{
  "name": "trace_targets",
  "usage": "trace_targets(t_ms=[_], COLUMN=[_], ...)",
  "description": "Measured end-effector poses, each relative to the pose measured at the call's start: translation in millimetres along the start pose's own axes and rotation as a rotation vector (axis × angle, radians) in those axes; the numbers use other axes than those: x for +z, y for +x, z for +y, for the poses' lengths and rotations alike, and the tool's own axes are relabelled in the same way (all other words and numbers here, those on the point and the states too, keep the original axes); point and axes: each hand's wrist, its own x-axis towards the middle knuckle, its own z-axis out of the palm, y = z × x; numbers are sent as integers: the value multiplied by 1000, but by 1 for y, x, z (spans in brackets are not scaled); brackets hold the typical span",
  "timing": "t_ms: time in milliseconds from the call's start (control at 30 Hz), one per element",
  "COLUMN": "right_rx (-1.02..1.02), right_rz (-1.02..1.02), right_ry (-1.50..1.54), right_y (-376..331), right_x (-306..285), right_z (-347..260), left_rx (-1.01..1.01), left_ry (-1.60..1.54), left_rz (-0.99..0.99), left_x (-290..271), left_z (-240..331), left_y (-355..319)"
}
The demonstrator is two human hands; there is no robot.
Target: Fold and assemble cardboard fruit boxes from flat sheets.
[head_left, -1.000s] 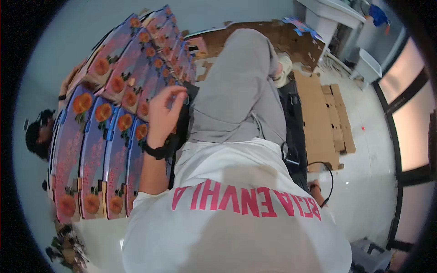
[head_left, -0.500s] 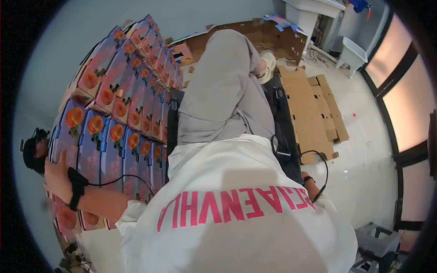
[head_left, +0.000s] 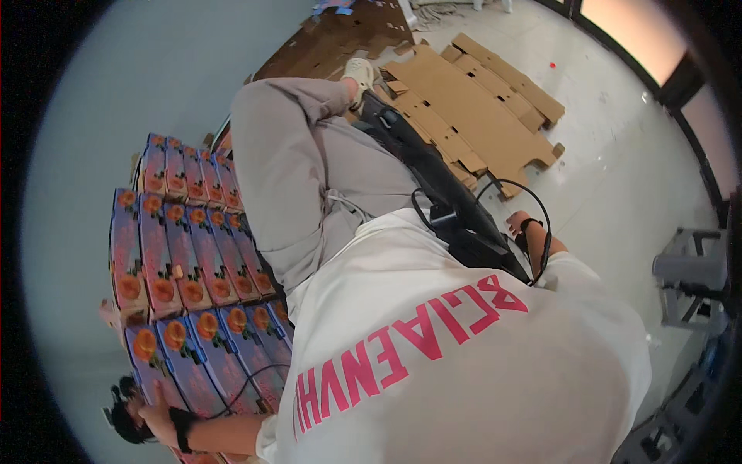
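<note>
At the lower left, my left hand (head_left: pixel 158 417) is against the top row of a stack of boxes, its thumb stretched out along the nearest box (head_left: pixel 147 359). A dark device (head_left: pixel 129 412) covers its other fingers, so their grip is hidden. Each box is blue and pink with an orange flower print. My right hand (head_left: pixel 518 224) is low beside the black chair (head_left: pixel 406 151) I sit on; its fingers are partly visible, slightly bent and apart, with nothing seen in them. Black straps and cables run from both wrists.
More stepped rows of the same boxes (head_left: pixel 197 240) stand along my left. Flattened brown cardboard (head_left: pixel 479 108) lies on the pale tiled floor (head_left: pixel 610 162) ahead to the right. A grey plastic stool (head_left: pixel 690 271) stands at the right, and dark-framed panels line the far right.
The view has swung toward the right, so the boxes appear lower and the cardboard further left. My left hand stays by the top row of boxes; my right hand shows more fully.
</note>
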Motion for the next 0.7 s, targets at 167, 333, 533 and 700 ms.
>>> trace_targets(t_ms=[167,333,533,700], right_rx=[27,-228,17,-31], right_rz=[53,-85,67,255], right_ry=[-350,-959,-96,305], right_y=[-6,0,18,-13], right_x=[25,29,13,-10], right_z=[21,30,20,-19], left_rx=[161,236,438,887], left_ry=[-221,-251,-262,-568], left_rz=[88,601,1007,1114], left_x=[13,-76,-177,-171], left_z=[-53,-2,89,172], left_y=[33,-81,-239,-220])
